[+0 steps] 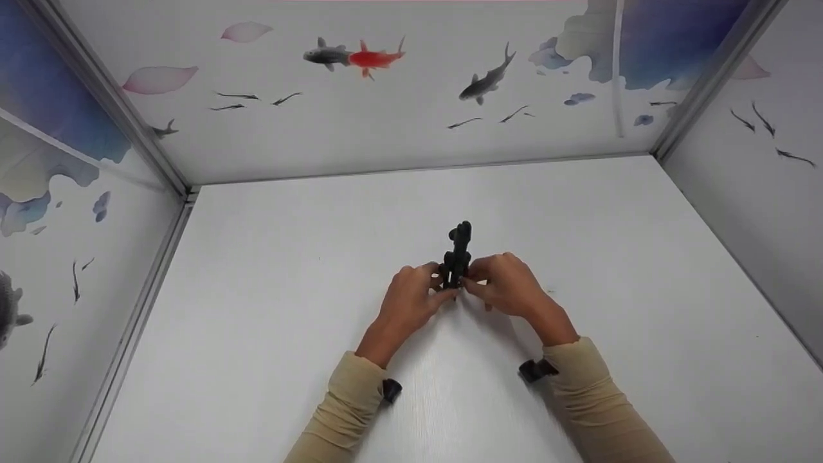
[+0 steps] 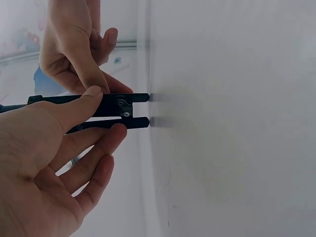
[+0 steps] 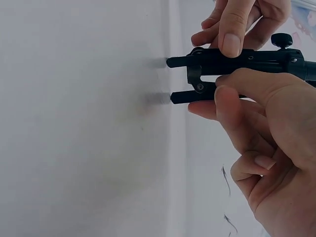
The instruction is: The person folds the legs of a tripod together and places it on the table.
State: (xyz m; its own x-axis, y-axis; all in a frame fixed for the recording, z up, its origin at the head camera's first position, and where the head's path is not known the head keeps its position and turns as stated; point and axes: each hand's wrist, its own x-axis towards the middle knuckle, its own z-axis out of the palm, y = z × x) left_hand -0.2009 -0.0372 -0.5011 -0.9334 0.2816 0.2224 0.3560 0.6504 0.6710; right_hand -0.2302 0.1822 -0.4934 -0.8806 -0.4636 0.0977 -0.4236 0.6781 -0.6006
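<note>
A small black tripod (image 1: 460, 241) stands upright near the middle of the white table (image 1: 289, 289), its legs close together and a knob on its side. My left hand (image 1: 406, 297) pinches the lower part from the left; in the left wrist view its thumb lies across one leg and a fingertip touches another. From the right, my right hand (image 1: 511, 287) grips a leg between thumb and fingers. The right wrist view shows two leg tips (image 3: 183, 97) at the table surface and a dark bracket (image 3: 194, 74) joining the legs. The tripod's head is cut off in both wrist views.
White panels (image 1: 398, 128) printed with fish and petals enclose the table at the back and both sides. Grey metal posts (image 1: 714, 83) stand at the corners. Black wrist devices (image 1: 537, 370) sit at the beige sleeves (image 1: 598, 399).
</note>
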